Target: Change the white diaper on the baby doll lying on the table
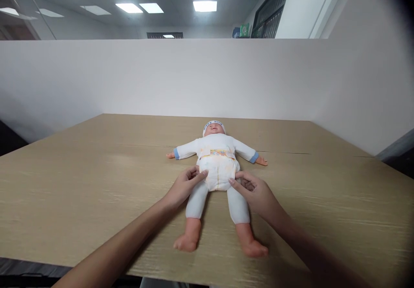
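A baby doll (216, 150) in white clothes and a white cap lies on its back on the wooden table (80, 184), arms spread, feet toward me. It wears a white diaper (218, 171) with a coloured waistband. My left hand (184, 188) rests at the diaper's left leg edge, fingers pressed against it beside the doll's thigh. On the other side, my right hand (255, 195) has its fingers curled and pinching at the diaper's right leg edge.
A white partition wall (194, 76) stands behind the table and along its right side. The table's near edge runs just below the doll's feet. Ceiling lights show above the wall.
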Demonstrator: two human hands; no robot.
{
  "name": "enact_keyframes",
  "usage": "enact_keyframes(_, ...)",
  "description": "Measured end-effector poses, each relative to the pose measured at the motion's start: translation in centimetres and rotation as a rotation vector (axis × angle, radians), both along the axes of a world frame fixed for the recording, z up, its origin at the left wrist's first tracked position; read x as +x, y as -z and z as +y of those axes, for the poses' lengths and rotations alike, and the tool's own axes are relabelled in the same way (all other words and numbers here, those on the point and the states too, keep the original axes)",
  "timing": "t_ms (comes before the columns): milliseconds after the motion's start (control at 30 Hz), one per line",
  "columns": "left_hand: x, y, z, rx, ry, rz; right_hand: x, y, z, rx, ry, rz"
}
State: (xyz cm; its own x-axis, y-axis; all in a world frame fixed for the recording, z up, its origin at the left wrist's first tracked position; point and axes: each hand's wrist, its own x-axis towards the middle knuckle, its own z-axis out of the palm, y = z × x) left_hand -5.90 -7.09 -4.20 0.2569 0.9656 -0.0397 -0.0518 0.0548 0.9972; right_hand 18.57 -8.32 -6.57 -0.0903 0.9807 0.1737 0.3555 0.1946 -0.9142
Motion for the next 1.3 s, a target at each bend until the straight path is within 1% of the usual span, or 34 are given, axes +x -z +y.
enact_keyframes(100, -0.1, 0.1, 0.1, 0.023, -0.004, 0.023, -0.1, 0.2, 0.0, -0.028, -0.011, 0.010)
enact_keyframes(167, -0.1, 0.2, 0.2, 0.051, -0.008, 0.061, -0.4, 0.0, -0.1, -0.020, -0.015, 0.020)
enact_keyframes(333, -0.1, 0.6, 0.3, 0.185, -0.008, 0.186, -1.2, -0.6, -0.6, 0.117, 0.016, -0.106)
enact_keyframes(433, -0.1, 0.8, 0.4, 0.230, -0.020, 0.226, -1.6, -0.5, -0.8, 0.133, 0.047, -0.121)
enact_keyframes(600, -0.2, 0.9, 0.5, 0.233, -0.010, 0.233, -1.7, 0.0, -1.0, 0.101, 0.107, -0.088)
enact_keyframes(733, -0.1, 0.7, 0.4, 0.223, -0.005, 0.210, -1.7, 0.1, -0.9, 0.086, 0.138, -0.053)
enact_keyframes(967, 0.1, 0.4, 0.2, 0.151, -0.031, 0.154, -1.9, 0.3, -0.2, 0.012, 0.072, 0.060)
enact_keyframes(1100, 0.1, 0.4, 0.3, 0.128, -0.021, 0.137, -1.7, 0.4, 0.1, 0.010, 0.063, 0.026)
enact_keyframes(1300, -0.1, 0.4, 0.4, 0.112, -0.031, 0.155, -1.3, 0.3, 0.1, 0.021, 0.049, 0.010)
